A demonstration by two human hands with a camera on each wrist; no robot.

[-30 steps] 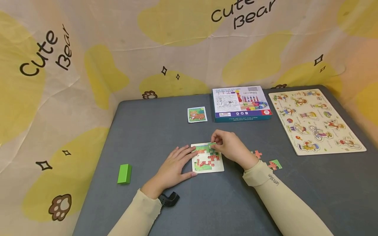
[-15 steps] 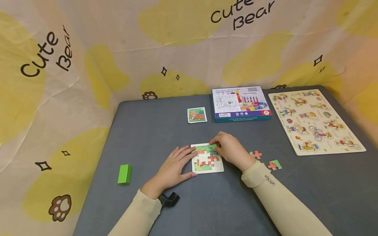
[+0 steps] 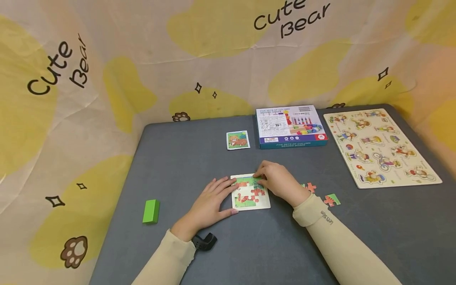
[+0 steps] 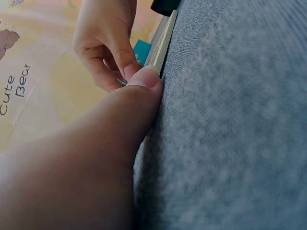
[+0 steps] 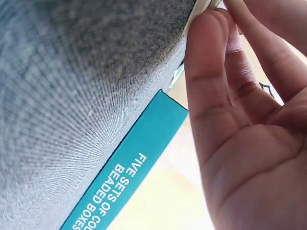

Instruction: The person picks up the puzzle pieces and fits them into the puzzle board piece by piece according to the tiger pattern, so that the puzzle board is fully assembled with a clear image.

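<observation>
A small square jigsaw puzzle board (image 3: 264, 205) with a pale frame lies mid-table, partly filled with green and orange tiger pieces. My left hand (image 3: 210, 201) rests along its left side, fingers spread over the edge and thumb at the lower left corner. At the upper right corner, my right hand (image 3: 280, 181) pinches a green puzzle piece (image 3: 257, 184) between thumb and fingers, down at the board; the fingers hide much of it. Two loose orange-and-green pieces, a nearer one (image 3: 331, 200) and another (image 3: 311, 187) partly behind the right wrist, lie to the right.
A tiger picture card (image 3: 238, 140) lies behind the puzzle, beside a bead-set box (image 3: 292, 128). A large wooden figure board (image 3: 381, 148) lies at the right. On the left stands a green block (image 3: 151, 211). Printed cloth (image 3: 213, 39) hangs behind the table.
My right hand has shifted slightly, bringing the green piece down into the board's upper right corner. The left hand has stayed in place on the board.
</observation>
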